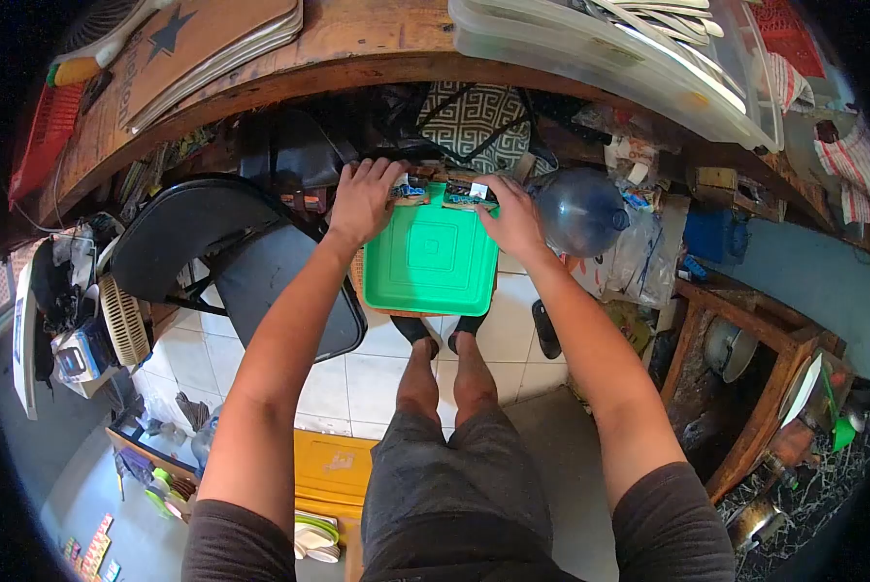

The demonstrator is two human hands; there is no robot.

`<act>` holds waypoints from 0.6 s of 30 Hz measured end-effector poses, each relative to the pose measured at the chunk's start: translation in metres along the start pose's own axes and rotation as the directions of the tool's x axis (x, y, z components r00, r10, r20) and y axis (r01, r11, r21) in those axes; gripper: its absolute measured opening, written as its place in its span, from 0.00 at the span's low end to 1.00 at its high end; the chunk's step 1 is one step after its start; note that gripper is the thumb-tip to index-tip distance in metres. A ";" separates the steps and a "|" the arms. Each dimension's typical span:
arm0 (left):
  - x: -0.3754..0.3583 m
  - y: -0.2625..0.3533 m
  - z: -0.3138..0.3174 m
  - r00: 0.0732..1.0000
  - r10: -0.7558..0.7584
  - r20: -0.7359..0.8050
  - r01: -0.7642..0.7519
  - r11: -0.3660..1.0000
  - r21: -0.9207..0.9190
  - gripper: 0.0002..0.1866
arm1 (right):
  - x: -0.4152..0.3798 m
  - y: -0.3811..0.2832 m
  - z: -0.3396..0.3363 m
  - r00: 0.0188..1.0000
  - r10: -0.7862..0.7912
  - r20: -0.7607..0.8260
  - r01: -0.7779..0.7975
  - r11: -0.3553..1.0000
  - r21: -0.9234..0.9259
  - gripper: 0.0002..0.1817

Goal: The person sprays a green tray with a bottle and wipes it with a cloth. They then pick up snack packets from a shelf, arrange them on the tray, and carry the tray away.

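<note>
A green plastic tray (431,281) lies in front of me, below the wooden table's edge. At its far left corner is my left hand (365,199), its fingers bent over a small dark packet (410,190). My right hand (510,215) is at the far right corner, by a second dark packet (466,194) with a white label. Both packets rest along the tray's far edge. The undersides of both hands are hidden, so their exact hold on packets or tray cannot be made out.
A black folding chair (270,276) stands at the left, a large blue water bottle (580,211) right of the tray. Above runs a wooden table (357,44) with a clear plastic bin (609,68). A wooden stand (745,335) is at the right, a yellow bench (333,470) behind my legs.
</note>
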State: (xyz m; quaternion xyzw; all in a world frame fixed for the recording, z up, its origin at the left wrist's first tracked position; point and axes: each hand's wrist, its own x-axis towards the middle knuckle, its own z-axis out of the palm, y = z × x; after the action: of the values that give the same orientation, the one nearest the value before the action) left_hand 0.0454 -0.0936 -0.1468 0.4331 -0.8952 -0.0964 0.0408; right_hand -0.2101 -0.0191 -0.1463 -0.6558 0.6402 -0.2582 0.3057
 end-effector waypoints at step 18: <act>-0.024 0.009 -0.034 0.989 -0.134 -0.068 0.121 0.979 -0.162 0.40 | -0.009 -0.010 -0.005 0.988 -0.039 -0.150 0.023 0.994 -0.106 0.34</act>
State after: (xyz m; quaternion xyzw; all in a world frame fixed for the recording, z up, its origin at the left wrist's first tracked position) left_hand 0.0592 -0.0741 -0.1115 0.4885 -0.8529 -0.1522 0.1036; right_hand -0.2072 -0.0107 -0.1356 -0.6591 0.6640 -0.2782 0.2174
